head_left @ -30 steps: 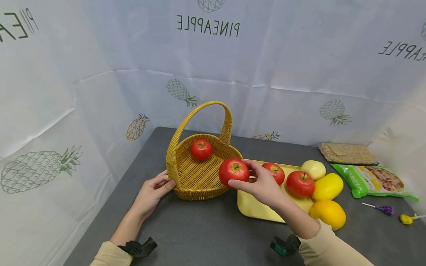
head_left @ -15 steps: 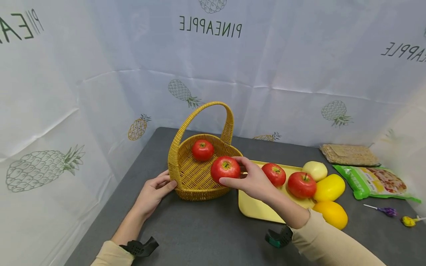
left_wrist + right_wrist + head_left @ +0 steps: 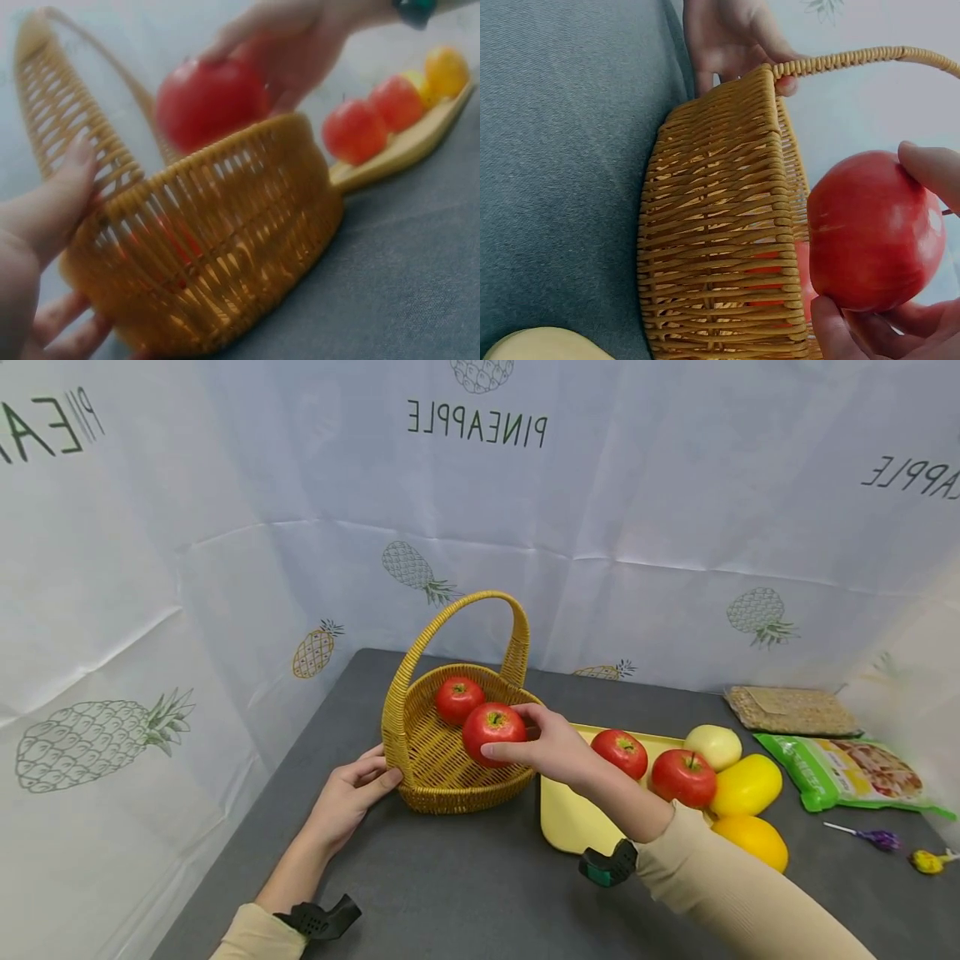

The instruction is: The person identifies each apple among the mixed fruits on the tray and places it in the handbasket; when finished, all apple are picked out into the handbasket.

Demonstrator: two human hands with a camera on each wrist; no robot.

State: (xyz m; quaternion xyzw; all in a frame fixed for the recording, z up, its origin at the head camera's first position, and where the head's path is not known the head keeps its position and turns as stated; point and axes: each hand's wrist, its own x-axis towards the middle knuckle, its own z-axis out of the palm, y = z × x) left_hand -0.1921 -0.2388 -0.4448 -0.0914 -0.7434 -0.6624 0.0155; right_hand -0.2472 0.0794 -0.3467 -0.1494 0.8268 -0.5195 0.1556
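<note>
My right hand [image 3: 551, 745] holds a red apple [image 3: 492, 733] between thumb and fingers, over the right part of the yellow wicker basket [image 3: 465, 799]. In the right wrist view that held apple [image 3: 874, 232] is just beyond the basket's rim. Another red apple [image 3: 458, 699] lies inside the basket at the back. My left hand [image 3: 347, 799] grips the basket's left end where the arched handle starts. The left wrist view shows its thumb [image 3: 64, 196] against the handle base, with fingers low on the outer wall.
A yellow tray [image 3: 570, 822] right of the basket bears two red apples [image 3: 683, 777], a pale round fruit [image 3: 713, 747] and two yellow fruits [image 3: 746, 784]. Farther right lie a green food packet [image 3: 855, 772], a tan packet [image 3: 793, 710] and two lollipops [image 3: 883, 839]. A curtain hangs behind.
My right hand has carried its apple leftward from the basket's right edge to above its interior. My left hand stays on the basket. The whole view has shifted slightly.
</note>
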